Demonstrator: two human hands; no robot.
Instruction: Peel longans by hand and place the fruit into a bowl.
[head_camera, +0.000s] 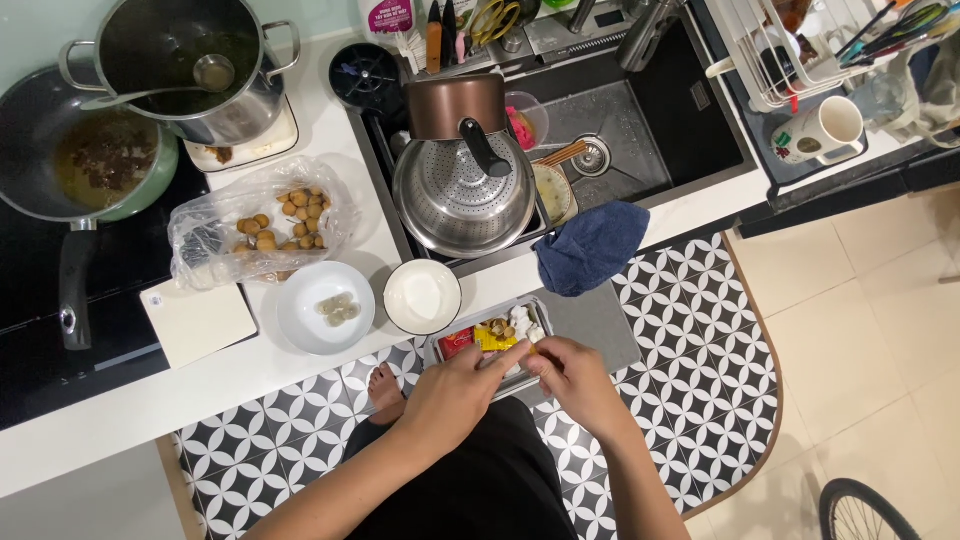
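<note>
My left hand (455, 392) and my right hand (572, 378) meet over a small metal tray (538, 306) that sticks out past the counter's front edge. Both pinch one small brownish fruit (531, 350) between the fingertips. The tray holds peel scraps, white bits and red and yellow wrappers. Left of it stand a white bowl (325, 307) with a few peeled pale fruits and an empty white bowl (422, 296). A clear plastic bag (255, 228) of brown round fruits lies behind them.
A steel colander (462, 190) with a brown pot sits in the black sink (640, 110). A blue cloth (590, 246) hangs over the sink's edge. A steel stockpot (190, 60) and a green pan (85, 160) stand at the left, a white cutting board (197, 321) near the edge.
</note>
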